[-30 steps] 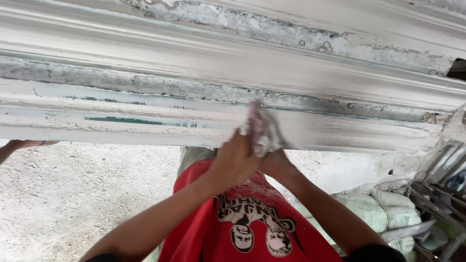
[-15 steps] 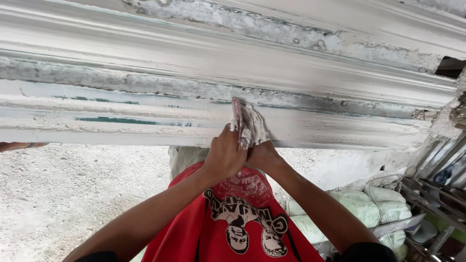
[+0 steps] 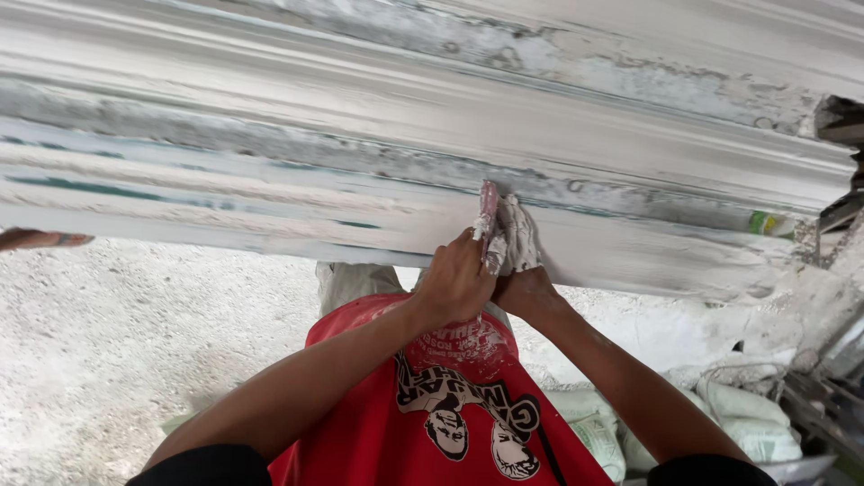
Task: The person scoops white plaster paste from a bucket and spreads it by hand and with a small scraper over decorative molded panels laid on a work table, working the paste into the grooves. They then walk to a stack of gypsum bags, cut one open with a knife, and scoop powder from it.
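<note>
A long white plaster moulding (image 3: 270, 180) with ridges and grooves runs across the view just above my hands. My left hand (image 3: 454, 286) grips a plaster-caked scraper with a reddish handle (image 3: 489, 205), held upright against the moulding's lower band. My right hand (image 3: 522, 274) sits right beside it. Its plaster-coated fingers press on the blade and the moulding. Both forearms reach up from the bottom of the view over my red printed shirt (image 3: 450, 405).
Another person's hand (image 3: 40, 238) rests under the moulding's lower edge at the far left. Rough pale ground (image 3: 135, 342) lies below. Filled white sacks (image 3: 747, 423) are piled at the lower right beside a metal frame (image 3: 823, 414). A dark gap (image 3: 841, 121) ends the moulding at the right.
Both hands have stayed pressed on the moulding's lower band. The scraper has turned from showing its broad face to standing edge-on and upright, and the view has shifted slightly.
</note>
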